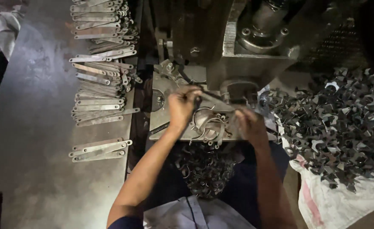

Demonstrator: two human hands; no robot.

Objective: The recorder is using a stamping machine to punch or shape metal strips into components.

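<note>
We are pinching a flat dull-steel strip (210, 101) at both ends, left hand (181, 106) and right hand (247, 124) curled closed, over the press plate (161, 123) littered with curved, shiny stampings (208, 123).

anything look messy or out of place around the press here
Yes. Small metal clips lie heaped in the person's lap below the press plate. The flat metal strips on the left fan out unevenly, some askew.
</note>
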